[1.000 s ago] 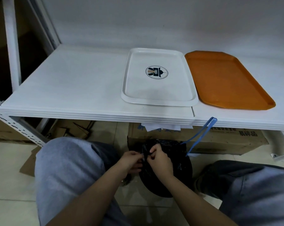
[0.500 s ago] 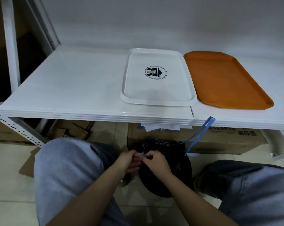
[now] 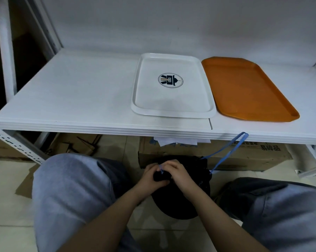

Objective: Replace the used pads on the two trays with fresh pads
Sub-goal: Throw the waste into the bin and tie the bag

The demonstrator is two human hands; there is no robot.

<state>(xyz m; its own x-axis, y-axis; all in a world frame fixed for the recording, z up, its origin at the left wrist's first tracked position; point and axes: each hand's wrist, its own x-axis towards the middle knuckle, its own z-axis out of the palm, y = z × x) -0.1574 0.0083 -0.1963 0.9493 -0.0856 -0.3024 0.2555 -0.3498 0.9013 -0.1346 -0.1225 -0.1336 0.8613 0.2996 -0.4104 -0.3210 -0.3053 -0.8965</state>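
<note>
White shelf (image 3: 72,99), tiled floor (image 3: 6,206), grey wall (image 3: 153,24).

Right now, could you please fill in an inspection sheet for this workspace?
Surface: white shelf carries two trays side by side.
Job's things: white tray with a round logo and orange tray both lie flat and bare; no pads seen on either.
Clutter: black bag on the floor between the knees, blue drawstring looping up to the shelf edge; white papers poke out under the shelf.
Hands: left hand and right hand both grip the bag's gathered neck.
Cables: nothing seen.
Surroundings: cardboard box behind the bag, flattened cardboard to the left, tiled floor.
</note>
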